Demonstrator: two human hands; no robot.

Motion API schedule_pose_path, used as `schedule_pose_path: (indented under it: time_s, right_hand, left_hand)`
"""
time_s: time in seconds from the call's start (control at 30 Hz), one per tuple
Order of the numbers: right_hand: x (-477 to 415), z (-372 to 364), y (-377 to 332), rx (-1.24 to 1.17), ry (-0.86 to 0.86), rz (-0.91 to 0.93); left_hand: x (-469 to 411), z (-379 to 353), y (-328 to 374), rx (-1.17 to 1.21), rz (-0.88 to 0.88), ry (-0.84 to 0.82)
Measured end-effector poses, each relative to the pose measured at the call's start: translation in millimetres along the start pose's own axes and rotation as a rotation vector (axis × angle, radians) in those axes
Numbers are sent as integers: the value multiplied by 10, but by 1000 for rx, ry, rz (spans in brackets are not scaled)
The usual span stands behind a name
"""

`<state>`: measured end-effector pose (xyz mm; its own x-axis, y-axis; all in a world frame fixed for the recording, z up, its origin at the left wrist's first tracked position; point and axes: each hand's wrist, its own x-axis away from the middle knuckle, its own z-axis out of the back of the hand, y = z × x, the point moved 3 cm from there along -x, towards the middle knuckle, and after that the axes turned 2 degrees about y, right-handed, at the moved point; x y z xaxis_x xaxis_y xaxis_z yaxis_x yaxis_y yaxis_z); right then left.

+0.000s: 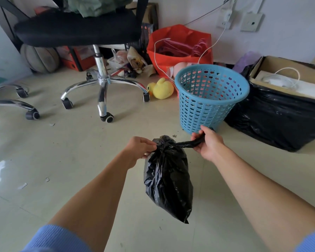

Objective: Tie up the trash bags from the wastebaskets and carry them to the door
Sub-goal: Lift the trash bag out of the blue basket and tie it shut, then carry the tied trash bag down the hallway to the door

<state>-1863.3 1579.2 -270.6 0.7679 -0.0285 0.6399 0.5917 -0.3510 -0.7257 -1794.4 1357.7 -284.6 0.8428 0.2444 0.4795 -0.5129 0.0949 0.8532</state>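
Office chair [76, 30]: far left, black seat, chrome base on castors, well apart from the work.
Left hand [140, 148]: fingers curled, pinching the gathered neck on the left side of the knot.
Plush duck [161, 88]: yellow, on the floor between chair base and basket.
Trash bag [168, 179]: black, part-full, out of the basket, hanging between both hands above the tiled floor.
Knot [165, 143]: bunched at the bag's top; probably formed but not yet drawn tight.
Twisted tail [186, 142]: stretched rightward from knot to right hand.
Right hand [207, 142]: closed round the tail's end, near the basket's foot.
Wastebasket [209, 99]: blue, perforated, upright, no liner visible.
Cardboard box [280, 70]: open-topped, wrapped in black plastic, just beside the basket.
Step in hand: tightening the knot, by judgement.
Method: pull both ends apart evenly; keep the left pinch close to the knot against slipping; no jerking, thin film likely to tear.
Door: not in view.
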Motion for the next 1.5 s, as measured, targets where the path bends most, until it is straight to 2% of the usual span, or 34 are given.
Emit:
schedule_pose_path:
  time_s: [0.07, 0.1, 0.17, 0.2, 0.23, 0.3, 0.4, 0.53, 0.7, 0.93, 1.1, 1.3, 1.5]
  right_hand:
    - [-1, -30, -118, 476, -64, 96]
    - [-15, -30, -176, 772, -56, 187]
    - [-43, -62, -268, 1468, 91, 449]
    - [-4, -121, -288, 1712, 180, 603]
    - [47, -189, -282, 1831, 210, 712]
    - [145, -322, -206, 1877, 118, 769]
    - [196, -428, 77, 1948, -68, 661]
    - [196, -513, 395, 1987, -153, 669]
    - [15, -499, 697, 2011, -295, 507]
    - [311, -7, 838, 1951, -205, 422]
    - [941, 352, 575, 1967, -187, 220]
    - [1887, 759, -241, 1826, -86, -88]
    - [3339, 1347, -1347, 1632, 88, -281]
  left_hand:
    - [-24, 79, -19, 90, 19, -29]
    - [-44, 133, -48, 136, 35, 7]
    - [-106, 247, -147, 205, 73, 160]
    - [-138, 296, -208, 218, 92, 235]
    - [-167, 331, -267, 222, 107, 288]
    - [-223, 362, -363, 228, 134, 335]
    - [-294, 338, -421, 234, 156, 354]
    - [-410, 285, -462, 219, 160, 359]
    - [-502, 329, -579, 192, 192, 406]
    - [160, 251, -811, 48, 380, 345]
    - [1023, 189, -643, -21, 530, 248]
    - [2048, 74, 123, -224, 574, 32]
    - [3026, -111, 1455, -488, 483, -202]
